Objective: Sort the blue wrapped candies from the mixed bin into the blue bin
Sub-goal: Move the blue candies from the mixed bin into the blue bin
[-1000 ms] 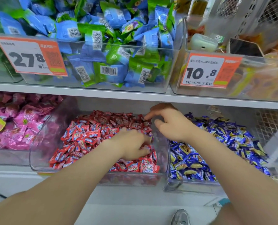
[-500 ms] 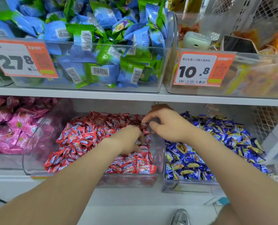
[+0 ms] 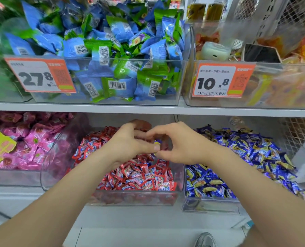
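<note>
Our left hand (image 3: pixel 128 145) has lifted out of the red sweets (image 3: pixel 139 177) it was digging in half a second ago and now meets our right hand (image 3: pixel 182 147) above the middle of the mixed bin (image 3: pixel 130 198). Both forearms reach in from the bottom corners and converge, wrists roughly level. The left hand is turned palm inward and its thumb (image 3: pixel 153 147) presses a blue candy (image 3: pixel 156 142) against its curled fingers; only a sliver of blue and yellow wrapper shows. The right hand's forefinger and thumb curve into a ring touching the same spot, but we cannot tell whether it has hold of the candy too. The candy sits between the two hands, over the red sweets and to the left of the blue bin (image 3: pixel 192 205), which is heaped with blue candies (image 3: pixel 246 148). Above runs a white shelf (image 3: pixel 148 108) carrying clear bins with orange price tags (image 3: pixel 41 75). A bin of pink sweets (image 3: pixel 32 145) stands to the left.
</note>
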### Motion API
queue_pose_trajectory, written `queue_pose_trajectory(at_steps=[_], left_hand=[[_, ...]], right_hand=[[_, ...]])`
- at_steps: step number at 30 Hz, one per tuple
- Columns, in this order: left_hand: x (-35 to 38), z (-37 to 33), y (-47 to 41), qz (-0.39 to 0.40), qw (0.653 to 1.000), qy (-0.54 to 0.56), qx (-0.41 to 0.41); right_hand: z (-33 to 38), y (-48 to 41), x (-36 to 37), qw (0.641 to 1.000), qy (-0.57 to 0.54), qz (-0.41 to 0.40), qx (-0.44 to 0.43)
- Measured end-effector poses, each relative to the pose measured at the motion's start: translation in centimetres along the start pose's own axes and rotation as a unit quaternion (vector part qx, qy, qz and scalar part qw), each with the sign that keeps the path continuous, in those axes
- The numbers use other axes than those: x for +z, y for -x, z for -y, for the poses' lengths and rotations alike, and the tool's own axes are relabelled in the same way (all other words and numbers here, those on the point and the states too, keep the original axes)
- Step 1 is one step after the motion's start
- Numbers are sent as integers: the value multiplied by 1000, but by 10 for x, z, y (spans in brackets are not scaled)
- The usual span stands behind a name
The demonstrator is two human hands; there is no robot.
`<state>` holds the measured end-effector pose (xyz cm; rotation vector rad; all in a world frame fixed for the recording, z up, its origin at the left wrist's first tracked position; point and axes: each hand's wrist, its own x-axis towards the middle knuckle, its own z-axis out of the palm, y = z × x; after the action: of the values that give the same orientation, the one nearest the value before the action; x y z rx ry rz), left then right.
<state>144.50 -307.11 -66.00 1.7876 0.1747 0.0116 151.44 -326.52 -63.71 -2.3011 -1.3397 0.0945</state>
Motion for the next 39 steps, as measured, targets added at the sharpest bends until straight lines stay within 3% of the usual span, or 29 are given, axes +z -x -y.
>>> queue_pose_trajectory(at_steps=[5,6,7,9,11,14,16,20,23,26,29,30,32,35,37,39], left_hand=[[3,-1,-2,53,991,114,-42],[4,2,-6,44,997,53,-33],[5,9,-13,15,997,-81,-1],[12,27,-25,-2,940,-336,56],[23,40,-32,49,874,-480,59],[41,41,-33,128,764,-632,18],[47,38,-32,126,742,-659,8],[49,30,-33,96,754,-650,0],[51,16,-26,19,808,-588,26],[49,-1,-16,-86,895,-429,90],[47,-19,4,-23,988,-136,71],[46,-24,11,20,997,-53,58],[47,-26,19,68,997,15,22],[44,-20,14,53,997,-50,-21],[36,-12,8,14,984,-178,9],[26,-3,6,13,946,-323,34]], right_hand=[[2,13,-12,998,14,-41,53],[1,18,-16,996,17,-56,74],[-2,24,-19,992,18,-69,104],[-9,36,-26,978,19,-75,193],[-17,49,-31,953,19,-63,295],[-27,61,-34,925,37,-39,375],[-28,61,-38,921,52,-59,382],[-18,49,-37,933,-5,-92,347],[-8,39,-25,954,-17,-91,287],[4,34,-17,971,3,-127,201],[13,33,-16,987,8,-129,98],[16,34,-18,989,1,-125,80],[16,35,-21,987,5,-142,81],[5,39,-27,969,42,-184,159],[-6,45,-30,960,81,-124,239],[-9,47,-25,947,132,-30,290]])
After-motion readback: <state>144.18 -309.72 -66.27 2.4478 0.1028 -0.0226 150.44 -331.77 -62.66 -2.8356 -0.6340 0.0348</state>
